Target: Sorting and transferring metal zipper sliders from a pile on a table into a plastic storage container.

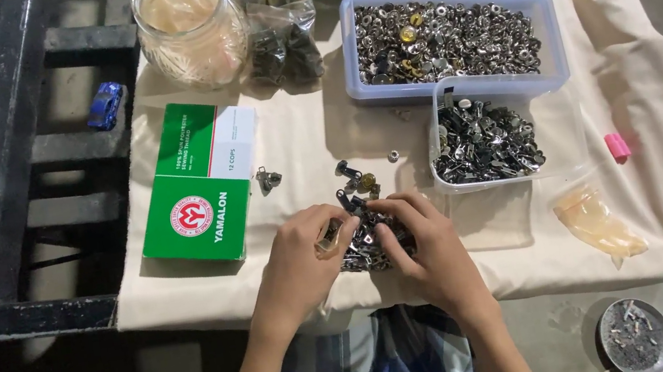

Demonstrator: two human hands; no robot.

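Note:
Both of my hands rest on a small heap of dark metal zipper sliders (367,238) lying on the cream cloth near the table's front edge. My left hand (306,248) curls its fingers around pieces at the heap's left side. My right hand (421,238) pinches pieces at the right side. Which exact piece each hand holds is hidden by the fingers. A few loose sliders (357,177) lie just beyond the heap, and one more (267,179) sits to the left.
A green and white box (201,181) lies left. Behind stand a clear tub of metal buttons (542,25), a smaller tub of sliders (436,137), a glass jar (188,26), and plastic bags. A pink piece (617,146) and a round tin (635,337) are at the right.

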